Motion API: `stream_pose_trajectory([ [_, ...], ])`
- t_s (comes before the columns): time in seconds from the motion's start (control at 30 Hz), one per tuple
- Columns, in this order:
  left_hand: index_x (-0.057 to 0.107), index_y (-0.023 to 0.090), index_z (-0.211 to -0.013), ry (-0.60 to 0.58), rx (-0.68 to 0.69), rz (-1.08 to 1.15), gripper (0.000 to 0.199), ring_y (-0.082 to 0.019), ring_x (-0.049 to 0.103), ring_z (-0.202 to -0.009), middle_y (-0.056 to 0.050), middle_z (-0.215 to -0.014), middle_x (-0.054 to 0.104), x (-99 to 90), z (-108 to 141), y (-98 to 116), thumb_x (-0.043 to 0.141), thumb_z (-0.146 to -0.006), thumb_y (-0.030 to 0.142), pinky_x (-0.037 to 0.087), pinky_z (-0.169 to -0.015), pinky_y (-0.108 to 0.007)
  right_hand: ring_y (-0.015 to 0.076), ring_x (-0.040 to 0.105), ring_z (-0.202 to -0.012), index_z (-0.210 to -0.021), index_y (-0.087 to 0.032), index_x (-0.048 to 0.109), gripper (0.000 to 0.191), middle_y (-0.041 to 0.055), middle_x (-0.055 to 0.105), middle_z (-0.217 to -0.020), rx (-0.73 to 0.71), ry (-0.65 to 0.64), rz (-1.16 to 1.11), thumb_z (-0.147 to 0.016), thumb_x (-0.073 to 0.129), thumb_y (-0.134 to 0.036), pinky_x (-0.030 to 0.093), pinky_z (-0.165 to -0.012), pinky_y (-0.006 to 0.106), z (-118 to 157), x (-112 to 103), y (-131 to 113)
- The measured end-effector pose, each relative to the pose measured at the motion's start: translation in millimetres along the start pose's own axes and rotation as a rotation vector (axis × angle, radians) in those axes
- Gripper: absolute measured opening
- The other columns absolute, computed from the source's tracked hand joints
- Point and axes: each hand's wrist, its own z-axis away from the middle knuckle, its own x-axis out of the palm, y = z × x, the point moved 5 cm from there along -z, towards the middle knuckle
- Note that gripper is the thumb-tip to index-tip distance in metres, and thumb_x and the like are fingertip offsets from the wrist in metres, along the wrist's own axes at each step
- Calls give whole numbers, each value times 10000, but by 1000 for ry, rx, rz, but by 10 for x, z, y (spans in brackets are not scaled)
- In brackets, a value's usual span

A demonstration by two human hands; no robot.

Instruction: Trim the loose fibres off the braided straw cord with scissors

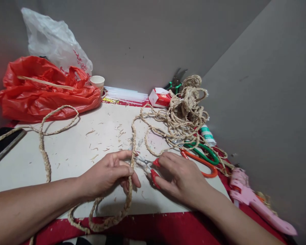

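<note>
My left hand (114, 170) pinches a braided straw rope (134, 136) between thumb and fingers near the middle of the white board. The rope runs up to a tangled heap and hangs down in a loop past the board's front edge. Fingers of my right hand (181, 177) are in the red handles of small scissors (146, 161). Their blades part slightly and point left, close beside the rope at my left fingertips. Whether the blades touch the rope, I cannot tell.
Behind the right hand lies the rope heap (188, 105), with larger orange- and green-handled scissors (206, 153). A pink glue gun (257, 204) rests at right. A red plastic bag (40, 95), paper cup (97, 82) and glue sticks (127, 94) line the back. Straw scraps dot the white board (112, 119).
</note>
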Motion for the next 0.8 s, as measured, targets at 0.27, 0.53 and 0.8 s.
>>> stream_pose_trajectory([
  [0.27, 505, 119, -1113, -37, -37, -65, 338, -91, 509, -517, -51, -685, 683, 58, 36, 26, 566, -803, 239, 409, -572, -222, 174, 479, -668, -728, -170, 540, 203, 54, 540, -735, 14, 12, 93, -833, 530, -344, 327, -598, 283, 10, 4, 25],
  [0.53, 507, 116, -1175, -58, -58, -111, 418, -82, 496, -474, -20, -656, 671, 58, 23, -16, 566, -772, 211, 410, -548, -220, 134, 403, -559, -615, -186, 450, 251, 5, 459, -605, -44, 72, 81, -819, 536, -306, 245, -540, 270, 8, -40, -41],
  [0.8, 488, 117, -1204, -49, -44, -95, 448, -82, 511, -472, -26, -655, 678, 20, 4, -72, 564, -769, 189, 421, -537, -209, 111, 378, -501, -577, -191, 400, 282, -21, 427, -534, -123, 88, -7, -830, 522, -219, 221, -512, 258, 11, -84, -72],
])
